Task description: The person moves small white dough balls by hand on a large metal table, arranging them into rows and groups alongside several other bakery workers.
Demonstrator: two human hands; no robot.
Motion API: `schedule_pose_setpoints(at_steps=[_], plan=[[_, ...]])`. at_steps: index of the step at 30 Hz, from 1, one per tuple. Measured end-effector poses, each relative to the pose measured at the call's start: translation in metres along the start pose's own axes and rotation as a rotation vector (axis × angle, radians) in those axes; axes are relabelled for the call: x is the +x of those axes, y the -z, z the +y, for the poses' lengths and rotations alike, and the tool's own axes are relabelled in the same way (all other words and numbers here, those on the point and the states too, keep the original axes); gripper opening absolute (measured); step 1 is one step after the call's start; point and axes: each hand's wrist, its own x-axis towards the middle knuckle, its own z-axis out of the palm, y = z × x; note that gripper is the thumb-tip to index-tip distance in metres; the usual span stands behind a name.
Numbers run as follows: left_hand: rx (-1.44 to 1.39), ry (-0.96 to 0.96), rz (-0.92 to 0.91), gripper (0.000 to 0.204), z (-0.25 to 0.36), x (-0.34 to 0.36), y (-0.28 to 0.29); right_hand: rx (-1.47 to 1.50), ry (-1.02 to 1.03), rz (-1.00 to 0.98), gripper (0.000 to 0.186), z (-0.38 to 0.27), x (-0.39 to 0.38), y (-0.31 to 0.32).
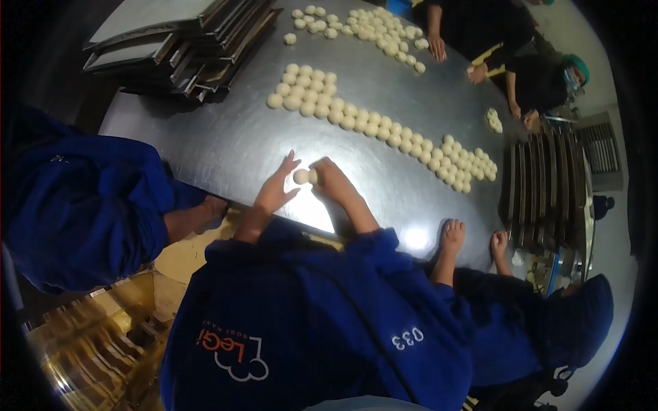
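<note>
Close in front of me on the shiny metal table (pixel 226 147), two pale dough balls (pixel 301 177) sit side by side between my hands. My left hand (pixel 276 189) is on the left of them, fingers stretched out and thumb apart, its palm facing the nearer ball. Curled fingers of my right hand (pixel 333 182) wrap round the other ball, which is partly hidden by them. Beyond my hands, a long block of dough balls (pixel 349 116) lies in close rows, running from the upper left toward the right.
Metal trays (pixel 171 48) are stacked at the table's far left corner. More loose dough balls (pixel 384 31) lie at the far side, near co-workers' hands. People in blue stand close on both sides of me. A rack of trays (pixel 548 185) is at the right.
</note>
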Motion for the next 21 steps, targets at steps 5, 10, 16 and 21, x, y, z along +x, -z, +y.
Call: schedule_pose_setpoints(at_steps=[5,10,16,21], plan=[[-0.049,-0.077,0.157,0.085,-0.015,-0.019,0.028,-0.173,0.037,0.011,0.049,-0.042,0.001,0.009],[0.169,0.024,0.209,0.068,-0.027,-0.022,0.044,-0.148,0.061,-0.256,0.034,-0.039,0.032,0.003],[0.347,-0.012,0.277,0.046,-0.032,-0.025,0.038,0.223,-0.26,-0.036,0.048,-0.015,0.115,0.104],[0.357,-0.039,0.24,0.046,-0.032,-0.023,0.037,0.26,-0.5,0.514,0.05,0.105,0.204,0.129]])
